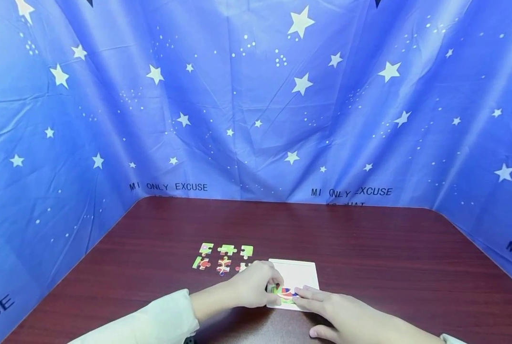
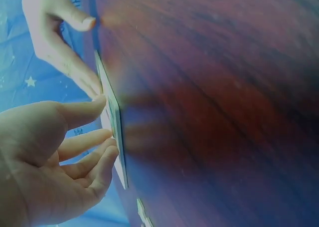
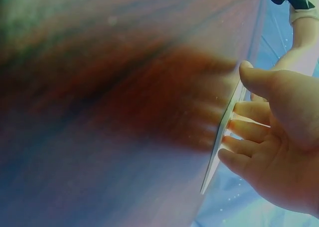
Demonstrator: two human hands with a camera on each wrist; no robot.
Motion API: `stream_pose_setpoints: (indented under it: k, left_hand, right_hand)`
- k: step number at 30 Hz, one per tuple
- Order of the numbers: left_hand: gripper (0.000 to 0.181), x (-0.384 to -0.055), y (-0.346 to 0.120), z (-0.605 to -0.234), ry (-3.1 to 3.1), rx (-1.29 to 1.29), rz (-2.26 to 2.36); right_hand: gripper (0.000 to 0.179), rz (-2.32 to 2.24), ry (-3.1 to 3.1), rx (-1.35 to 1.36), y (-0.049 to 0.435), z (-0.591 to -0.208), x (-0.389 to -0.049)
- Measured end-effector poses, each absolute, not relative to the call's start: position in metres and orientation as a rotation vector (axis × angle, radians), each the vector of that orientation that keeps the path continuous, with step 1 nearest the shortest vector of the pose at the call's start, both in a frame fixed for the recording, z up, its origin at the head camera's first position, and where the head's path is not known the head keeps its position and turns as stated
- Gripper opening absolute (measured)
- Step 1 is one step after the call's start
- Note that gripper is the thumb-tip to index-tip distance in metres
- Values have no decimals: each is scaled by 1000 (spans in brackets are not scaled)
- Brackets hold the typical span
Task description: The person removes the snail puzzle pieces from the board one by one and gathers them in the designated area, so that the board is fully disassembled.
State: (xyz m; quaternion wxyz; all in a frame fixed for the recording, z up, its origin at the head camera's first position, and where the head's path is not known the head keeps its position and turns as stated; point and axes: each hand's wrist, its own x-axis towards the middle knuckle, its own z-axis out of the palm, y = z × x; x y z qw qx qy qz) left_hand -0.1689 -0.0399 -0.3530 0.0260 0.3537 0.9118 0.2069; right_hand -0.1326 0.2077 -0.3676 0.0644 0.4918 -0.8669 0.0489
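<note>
A white puzzle tray [image 1: 296, 273] lies on the table, with joined puzzle pieces [image 1: 287, 295] in green, red and blue along its near side. My left hand [image 1: 256, 285] is at the tray's near left, thumb and fingertips pinching a green-edged puzzle piece [image 1: 275, 289], mostly hidden by the fingers. From the right, my right hand [image 1: 337, 308] reaches over the tray; its nearly straight fingers rest on the joined pieces, thumb spread apart. The left wrist view shows the left hand's thumb and fingers [image 2: 84, 159] right at the edge of the tray [image 2: 119, 137].
Loose puzzle pieces lie in two rows left of the tray, among them a green one [image 1: 227, 249] and a red-and-white one [image 1: 223, 265]. The dark red-brown table [image 1: 367, 248] reaches back to a blue star-printed curtain [image 1: 256, 95] that surrounds it.
</note>
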Motion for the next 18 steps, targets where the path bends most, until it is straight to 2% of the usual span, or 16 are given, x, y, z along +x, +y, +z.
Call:
stream_pose_setpoints:
  k: [18]
  left_hand:
    - [25, -177, -32, -350, 2810, 959, 846]
  right_hand:
    - [48, 149, -2610, 1504, 209, -357, -136]
